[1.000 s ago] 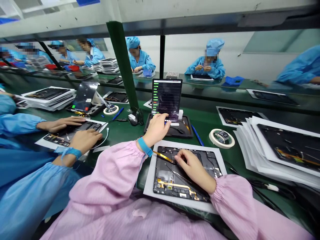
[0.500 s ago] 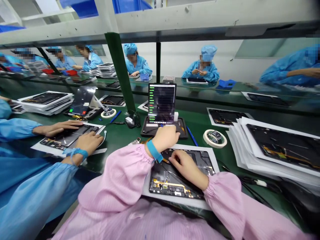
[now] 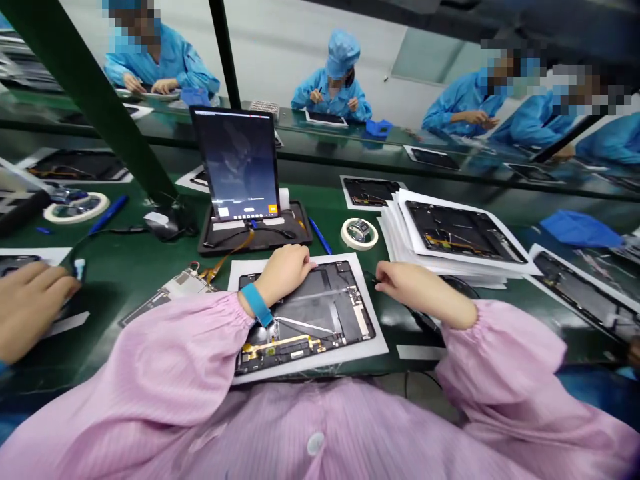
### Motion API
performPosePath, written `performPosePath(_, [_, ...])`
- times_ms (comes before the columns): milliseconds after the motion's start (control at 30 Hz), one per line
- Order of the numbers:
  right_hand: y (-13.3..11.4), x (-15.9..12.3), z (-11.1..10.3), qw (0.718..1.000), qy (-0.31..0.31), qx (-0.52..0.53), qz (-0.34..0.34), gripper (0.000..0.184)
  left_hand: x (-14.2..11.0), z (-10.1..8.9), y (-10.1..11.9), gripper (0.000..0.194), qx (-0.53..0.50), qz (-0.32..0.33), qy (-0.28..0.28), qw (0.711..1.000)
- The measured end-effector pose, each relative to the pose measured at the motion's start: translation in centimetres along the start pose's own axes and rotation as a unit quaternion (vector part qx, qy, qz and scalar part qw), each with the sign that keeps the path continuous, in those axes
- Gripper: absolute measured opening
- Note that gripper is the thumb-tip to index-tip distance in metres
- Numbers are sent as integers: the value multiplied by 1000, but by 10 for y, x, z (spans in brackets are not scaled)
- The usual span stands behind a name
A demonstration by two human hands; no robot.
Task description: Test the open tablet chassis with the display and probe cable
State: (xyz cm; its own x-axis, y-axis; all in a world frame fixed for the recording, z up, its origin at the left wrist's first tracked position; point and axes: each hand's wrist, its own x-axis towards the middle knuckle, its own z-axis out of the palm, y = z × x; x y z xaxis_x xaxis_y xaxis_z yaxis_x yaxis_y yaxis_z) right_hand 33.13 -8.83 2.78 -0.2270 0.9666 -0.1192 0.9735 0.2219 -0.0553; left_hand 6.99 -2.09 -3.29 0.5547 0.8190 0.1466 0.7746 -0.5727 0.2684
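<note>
An opened tablet housing, with bare electronics and gold ribbon strips, lies on a white sheet in front of me. My left hand, with a blue wrist strap, rests over its upper edge. The fingers there are curled, and what they hold, if anything, is hidden. Right of the sheet, my right hand has its fingers pinched on a thin black cable. Behind the housing a lit tablet screen stands upright in a black holder, with ribbon cables at its foot.
A stack of sheets and housings stands right, near a tape roll and a blue pen. A circuit board with a metal cover lies left. A co-worker's hand is at far left. People in blue work across the bench.
The view has swung right and down. My right hand has left the housing for the cable at its right. My left hand has come back from the holder to the housing. The screen's display has changed.
</note>
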Motion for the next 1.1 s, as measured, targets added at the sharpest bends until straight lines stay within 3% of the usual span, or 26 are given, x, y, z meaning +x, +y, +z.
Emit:
performPosePath(100, [12, -10, 34, 998, 39, 25, 41, 6, 2, 3, 2, 23, 13, 15, -10, 1000])
performPosePath(233, [11, -32, 49, 967, 177, 178, 44, 9, 3, 7, 4, 24, 63, 18, -20, 998])
performPosePath(300, [7, -41, 51, 940, 166, 295, 50, 15, 2, 7, 5, 25, 73, 18, -21, 997])
performPosePath(400, [2, -47, 54, 914, 75, 398, 33, 22, 0, 5, 9, 25, 39, 7, -44, 998])
performPosePath(567, [5, -45, 59, 932, 98, 348, -15, 16, -1, 5, 14, 27, 16, -3, -98, 995])
performPosePath(700, [9, -43, 62, 938, 112, 324, -61, 14, -1, 7, 13, 27, 20, 2, -97, 995])
performPosePath(900, [4, -42, 65, 936, 118, 326, -66, 14, -1, 7, 12, 27, 10, 8, -93, 996])
performPosePath(1100, [-8, -44, 65, 934, 127, 325, -74, 14, 1, -2, 8, 20, -106, 10, -91, 990])
